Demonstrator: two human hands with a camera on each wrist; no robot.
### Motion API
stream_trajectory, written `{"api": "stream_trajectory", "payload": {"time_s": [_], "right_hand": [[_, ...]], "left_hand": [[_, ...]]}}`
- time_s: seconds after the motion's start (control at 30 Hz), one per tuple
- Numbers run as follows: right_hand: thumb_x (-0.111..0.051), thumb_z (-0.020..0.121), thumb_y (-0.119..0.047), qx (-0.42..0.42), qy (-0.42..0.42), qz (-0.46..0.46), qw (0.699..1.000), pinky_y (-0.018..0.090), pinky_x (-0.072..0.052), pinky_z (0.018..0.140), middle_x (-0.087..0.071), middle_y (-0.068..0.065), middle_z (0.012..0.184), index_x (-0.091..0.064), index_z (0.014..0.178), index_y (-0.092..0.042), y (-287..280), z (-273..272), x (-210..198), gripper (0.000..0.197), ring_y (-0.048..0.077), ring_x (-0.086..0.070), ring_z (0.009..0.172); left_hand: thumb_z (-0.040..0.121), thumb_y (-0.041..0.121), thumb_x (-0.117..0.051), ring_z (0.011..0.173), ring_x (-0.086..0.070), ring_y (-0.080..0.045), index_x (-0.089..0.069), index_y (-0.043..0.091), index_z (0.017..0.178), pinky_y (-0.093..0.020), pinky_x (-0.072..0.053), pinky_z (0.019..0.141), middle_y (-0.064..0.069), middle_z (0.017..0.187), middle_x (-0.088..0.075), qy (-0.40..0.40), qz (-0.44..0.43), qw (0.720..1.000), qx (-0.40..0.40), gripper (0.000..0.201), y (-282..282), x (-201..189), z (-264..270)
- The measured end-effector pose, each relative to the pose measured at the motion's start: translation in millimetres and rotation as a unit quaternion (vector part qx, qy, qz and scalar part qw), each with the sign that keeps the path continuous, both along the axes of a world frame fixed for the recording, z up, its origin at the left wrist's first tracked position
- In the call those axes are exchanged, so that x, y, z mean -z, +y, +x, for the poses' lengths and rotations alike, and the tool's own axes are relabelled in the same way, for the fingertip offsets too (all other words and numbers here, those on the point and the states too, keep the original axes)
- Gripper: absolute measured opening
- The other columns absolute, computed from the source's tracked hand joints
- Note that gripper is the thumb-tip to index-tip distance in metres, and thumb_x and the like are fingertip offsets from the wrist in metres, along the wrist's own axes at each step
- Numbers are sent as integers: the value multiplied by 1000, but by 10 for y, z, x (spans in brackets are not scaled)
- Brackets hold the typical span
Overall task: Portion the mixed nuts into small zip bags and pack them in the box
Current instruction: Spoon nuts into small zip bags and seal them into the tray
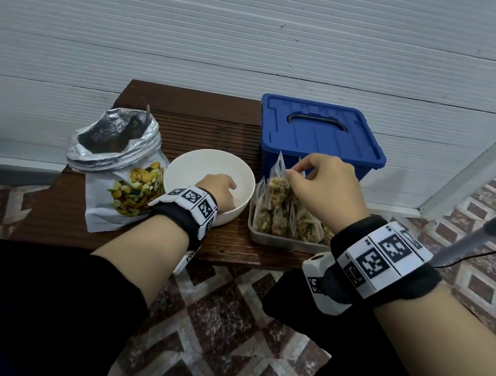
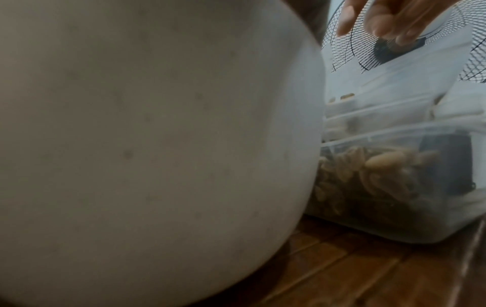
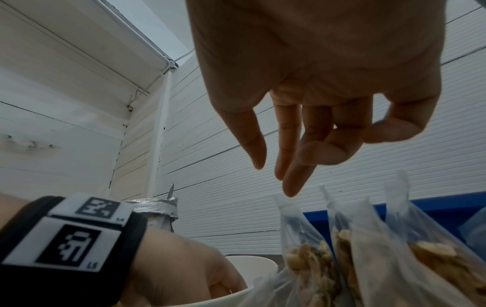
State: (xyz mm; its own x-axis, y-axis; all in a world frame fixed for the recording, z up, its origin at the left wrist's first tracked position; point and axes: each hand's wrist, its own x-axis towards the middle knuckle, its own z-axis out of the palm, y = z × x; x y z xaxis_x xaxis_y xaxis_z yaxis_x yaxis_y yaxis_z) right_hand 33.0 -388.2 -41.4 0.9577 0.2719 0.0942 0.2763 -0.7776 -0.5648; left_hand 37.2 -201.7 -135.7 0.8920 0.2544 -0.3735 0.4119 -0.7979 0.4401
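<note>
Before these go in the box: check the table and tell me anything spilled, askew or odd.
No spills show. One snag: the blue box is lidded while the filled zip bags stand upright in the metal tray. The white bowl looks empty, the left hand on its rim. The right hand hovers over the bags.

The head view looks down on the surface [image 1: 216, 127]; the left wrist view sits against the bowl [image 2: 157, 145]; the right wrist view looks upward past the filled bags [image 3: 310, 259], which all three share.

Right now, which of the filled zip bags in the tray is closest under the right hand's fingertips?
The tall bag at the tray's back-left corner, nearest the white bowl. It stands highest; the right hand hovers over its top, while the others sit lower.
</note>
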Motion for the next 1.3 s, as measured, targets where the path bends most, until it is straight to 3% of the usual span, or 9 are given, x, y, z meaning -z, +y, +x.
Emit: {"api": "stream_trajectory", "payload": {"time_s": [0.17,0.37,0.53,0.67,0.83,0.93,1.1,1.2,1.3], "right_hand": [[-58,88,-40,-6,-2,6,1000,49,-47,91,-57,-13,71,-62,81,-29,13,-8,22,13,15,-59,84],[-59,88,-35,-32,-9,22,999,38,-52,82,-55,-15,72,-65,87,-27,138,-21,35,10,11,-58,82],[-59,91,-26,-51,-41,56,996,24,-46,78,-58,-13,80,-67,107,-21,282,-47,86,19,6,-55,79],[-59,92,-27,-55,-46,101,992,17,-39,77,-64,-8,91,-63,119,-16,353,-89,120,30,4,-53,80],[-60,90,-38,-36,26,167,985,16,-43,72,-57,-15,77,-57,125,-15,434,-87,163,42,-2,-54,74],[-66,87,-35,-32,67,212,974,17,-44,70,-61,-10,79,-66,108,-17,436,-71,167,28,1,-56,75],[-66,86,-18,-17,41,255,966,15,-46,67,-63,-6,69,-68,86,-21,404,-39,179,4,3,-56,64],[-64,88,-16,-8,5,260,966,6,-39,58,-56,-5,66,-65,91,-20,357,-9,154,5,4,-52,62],[-65,88,-16,-7,2,277,961,12,-45,63,-58,-1,69,-59,95,-21,320,9,136,10,10,-57,67]], "left_hand": [[89,12,-55,107,-60,-22,-67,23,109,-36,-47,97,-3,119,-65,-79,-29,996,-26,26,1,7,-36],[92,18,-47,88,-65,-19,-59,23,116,-32,-53,80,-3,105,-69,-203,-130,962,-126,27,70,-145,-90],[96,21,-54,81,-66,-7,-56,25,105,-10,-46,70,4,95,-69,-331,-243,901,-137,10,59,-322,-228],[93,14,-60,89,-69,-17,-59,20,109,-28,-53,84,-2,94,-70,-369,-365,842,-147,17,3,-462,-318],[95,9,-56,90,-65,-5,-47,22,114,-24,-52,83,8,89,-71,-408,-438,776,-200,25,-80,-522,-322],[96,5,-54,80,-63,-7,-42,24,115,-26,-51,82,6,90,-69,-422,-456,746,-239,29,-116,-534,-299],[97,-2,-46,89,-69,-20,-41,23,116,-26,-48,75,0,96,-61,-423,-448,754,-226,32,-141,-521,-349],[97,-7,-41,77,-71,-6,-39,19,117,-17,-50,74,1,97,-58,-420,-431,769,-214,33,-173,-528,-402],[95,-4,-49,91,-67,-1,-39,15,127,-20,-48,85,2,107,-57,-424,-399,792,-183,39,-162,-502,-430]]}}
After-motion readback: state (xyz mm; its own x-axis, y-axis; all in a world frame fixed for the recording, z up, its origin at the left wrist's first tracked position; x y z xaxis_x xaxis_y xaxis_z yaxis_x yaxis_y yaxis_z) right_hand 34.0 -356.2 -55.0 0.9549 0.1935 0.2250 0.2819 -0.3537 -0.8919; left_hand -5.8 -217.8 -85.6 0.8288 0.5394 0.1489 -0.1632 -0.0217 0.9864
